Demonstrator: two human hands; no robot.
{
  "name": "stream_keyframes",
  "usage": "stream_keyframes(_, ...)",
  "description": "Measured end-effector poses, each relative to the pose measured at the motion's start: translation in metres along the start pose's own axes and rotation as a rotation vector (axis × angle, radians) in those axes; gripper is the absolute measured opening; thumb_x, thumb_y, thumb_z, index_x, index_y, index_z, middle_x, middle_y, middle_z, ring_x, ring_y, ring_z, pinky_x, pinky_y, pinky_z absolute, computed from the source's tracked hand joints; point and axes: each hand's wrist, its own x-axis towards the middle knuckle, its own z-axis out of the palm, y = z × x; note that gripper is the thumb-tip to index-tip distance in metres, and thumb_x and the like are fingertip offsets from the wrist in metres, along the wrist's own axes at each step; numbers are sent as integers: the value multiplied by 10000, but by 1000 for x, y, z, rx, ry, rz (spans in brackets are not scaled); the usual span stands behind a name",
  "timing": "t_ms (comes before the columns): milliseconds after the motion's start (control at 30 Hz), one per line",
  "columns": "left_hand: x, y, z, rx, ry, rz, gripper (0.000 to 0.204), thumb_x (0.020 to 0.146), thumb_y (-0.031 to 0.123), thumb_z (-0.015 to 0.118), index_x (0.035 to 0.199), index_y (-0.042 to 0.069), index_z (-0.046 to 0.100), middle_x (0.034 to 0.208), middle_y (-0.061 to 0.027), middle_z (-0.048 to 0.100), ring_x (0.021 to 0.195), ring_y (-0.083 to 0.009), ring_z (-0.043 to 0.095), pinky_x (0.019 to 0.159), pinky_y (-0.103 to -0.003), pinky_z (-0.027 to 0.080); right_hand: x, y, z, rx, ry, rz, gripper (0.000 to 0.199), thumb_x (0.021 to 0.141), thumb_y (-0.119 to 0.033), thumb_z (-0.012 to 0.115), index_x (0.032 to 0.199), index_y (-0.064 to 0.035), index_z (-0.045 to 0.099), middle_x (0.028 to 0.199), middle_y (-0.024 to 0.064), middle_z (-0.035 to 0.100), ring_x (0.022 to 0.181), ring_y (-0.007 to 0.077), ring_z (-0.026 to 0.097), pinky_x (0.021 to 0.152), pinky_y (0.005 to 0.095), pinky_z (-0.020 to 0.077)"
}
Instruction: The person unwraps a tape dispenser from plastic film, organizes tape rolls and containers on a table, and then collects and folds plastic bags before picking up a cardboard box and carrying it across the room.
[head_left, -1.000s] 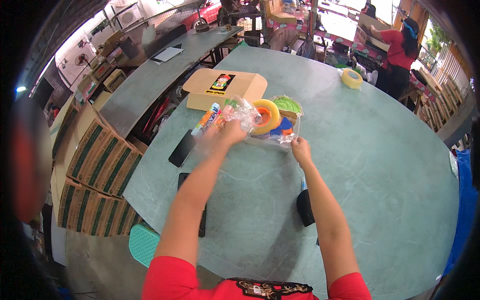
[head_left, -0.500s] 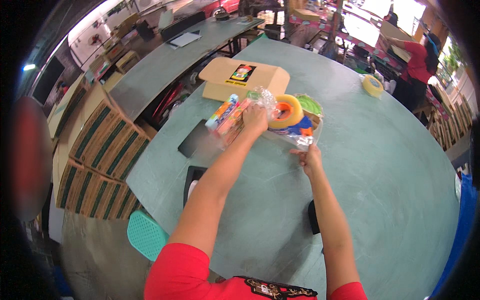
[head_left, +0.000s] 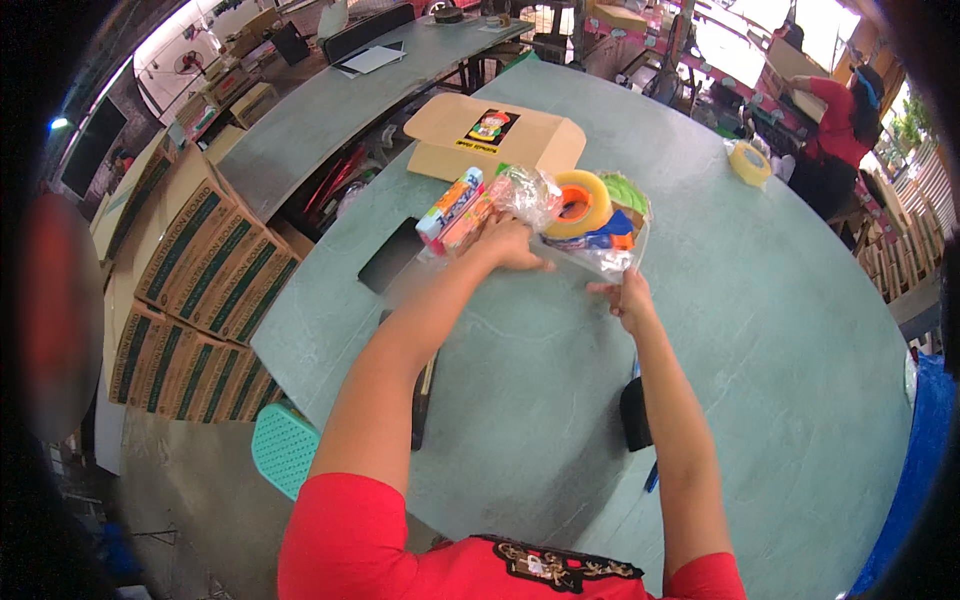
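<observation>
My left hand (head_left: 508, 244) lies over a pink-and-orange packet (head_left: 472, 222) and crumpled clear plastic wrap (head_left: 532, 197). Its thumb stretches out to the right; the other fingers are partly hidden. With thumb and finger my right hand (head_left: 630, 300) pinches the near right corner of a clear plastic tray (head_left: 582, 259). On that tray are a yellow tape roll with an orange core (head_left: 590, 205), a blue-and-orange tape dispenser (head_left: 612, 236) and something bright green (head_left: 628, 192). A colourful narrow box (head_left: 450, 210) leans left of the packet.
Behind the tray sits a brown cardboard box (head_left: 495, 140) with its lid raised. A dark flat slab (head_left: 391, 256) lies left; a black object (head_left: 634, 415) is beside my right forearm. Another tape roll (head_left: 748, 163) lies far right. Cartons (head_left: 200, 270) and a turquoise stool (head_left: 284, 450) stand left.
My left hand has shifted slightly toward me, and its thumb now spreads to the right. My right hand keeps its hold on the tray corner. The whole view has shifted a little.
</observation>
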Motion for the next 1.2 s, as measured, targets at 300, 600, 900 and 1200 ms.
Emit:
stream_keyframes(300, -64, -14, -37, -103, 181, 298, 544, 666, 331, 625, 1098, 46, 459, 1042, -181, 496, 996, -296, 471, 839, -381, 380, -42, -19, -11, 100, 24, 83, 335, 826, -236, 413, 1098, -47, 361, 889, 121, 580, 396, 58, 256, 352, 198, 246)
stream_keyframes(600, -189, -24, -64, 178, -358, -489, 789, 543, 485, 650, 1158, 63, 392, 994, -226, 508, 939, -337, 490, 766, -400, 423, -101, -16, 20, -295, -81, -41, 318, 773, -172, 451, 1056, -27, 464, 859, 71, 580, 422, 51, 293, 362, 204, 258)
stream_keyframes(900, -271, 49, -64, 373, -621, 512, 693, 506, 228, 719, 1118, 239, 393, 1091, -147, 399, 861, -293, 521, 689, -400, 416, -155, 1, 50, -562, -285, -87, 296, 797, -174, 458, 1041, -11, 499, 807, 50, 596, 432, 43, 341, 378, 188, 297)
stream_keyframes(1200, -271, 103, -114, 115, -517, 549, 833, 510, 75, 645, 1245, 101, 252, 1128, -147, 399, 956, -307, 463, 778, -399, 377, -254, 54, 15, -524, -283, 116, 271, 806, -184, 487, 1042, -56, 521, 814, 18, 581, 537, 79, 387, 457, 218, 339)
